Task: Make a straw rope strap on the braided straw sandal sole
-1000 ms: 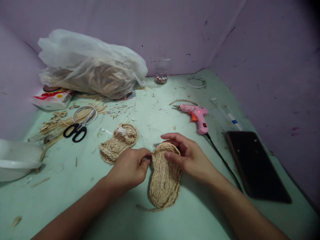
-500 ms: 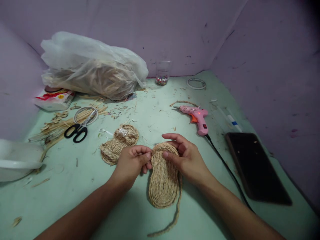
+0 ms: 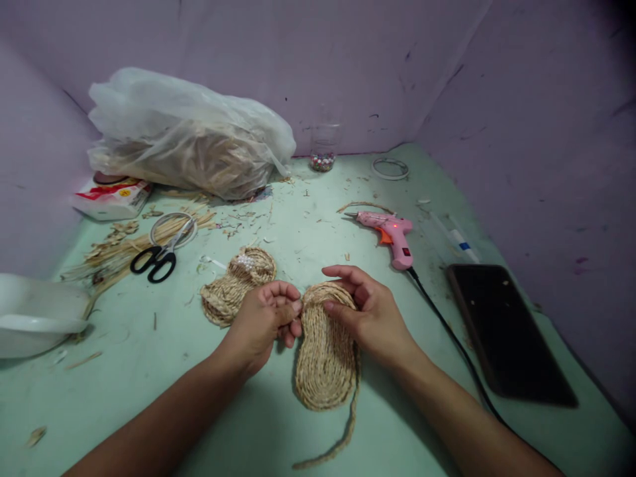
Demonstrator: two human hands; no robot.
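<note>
A small slipper of coiled straw braid (image 3: 325, 364) lies in front of me, with a loose braid end trailing from its right side toward the front. My right hand (image 3: 372, 315) grips its far end, thumb on top and fingers around the right edge. At the slipper's upper left edge, my left hand (image 3: 271, 321) is closed in a pinch. What its fingertips hold, if anything, is hidden. Just beyond that hand lies a second braided slipper (image 3: 226, 291) with white pearl-like beads on its strap, partly covered by the hand.
A pink glue gun (image 3: 392, 232), its light lit, lies right of centre with its cord running forward. A dark phone (image 3: 511, 331) is at right. Scissors (image 3: 161, 255), straw strips (image 3: 116, 255), a white container (image 3: 40, 311), a plastic bag (image 3: 193, 139) and a bead cup (image 3: 322, 156) stand around.
The left hand's fingers have shifted very slightly at the slipper's edge. The right hand keeps its hold, and the view has moved a little.
</note>
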